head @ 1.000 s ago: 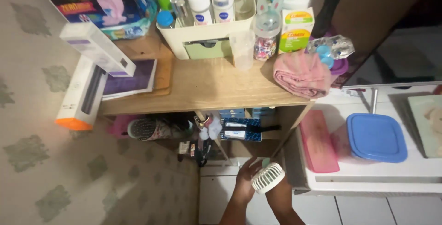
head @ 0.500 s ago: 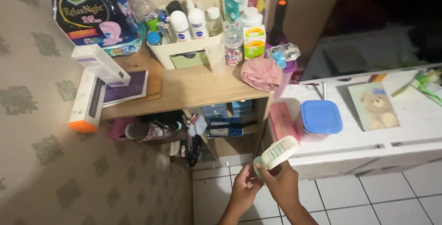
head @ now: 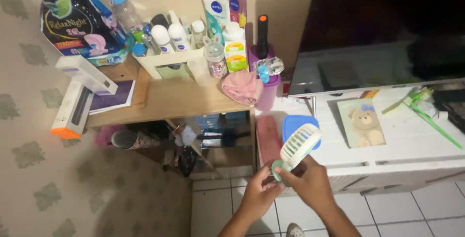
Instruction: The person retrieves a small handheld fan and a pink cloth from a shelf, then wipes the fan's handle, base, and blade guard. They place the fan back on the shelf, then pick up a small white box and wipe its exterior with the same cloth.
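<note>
Nearest the camera, over the white tiled floor (head: 387,208), both hands meet on a small handheld fan with a white ribbed grille and a pale green handle (head: 296,149). Its grille tilts up and away, in front of the white cabinet's near edge. The left hand (head: 257,196) has its fingers curled at the fan's green base, and the right hand (head: 312,183) is closed around the handle from the other side. Just beyond the fan, on the low white cabinet top (head: 416,145), a clear box with a blue lid (head: 293,123) sits close to the left edge, with a flat pink case (head: 267,137) beside it at that edge. A card with a teddy bear picture (head: 362,123) lies further right, and green sticks (head: 426,116) lie toward the right end. To the left stands a wooden shelf unit (head: 169,99); a folded pink cloth (head: 241,86) rests at its right corner, and a white box with an orange end (head: 70,111) overhangs the left edge. At the shelf's back edge a cream organiser tray holding white bottles (head: 167,57) stands against the wall, with a dark printed packet (head: 77,26) in the back left corner.
</note>
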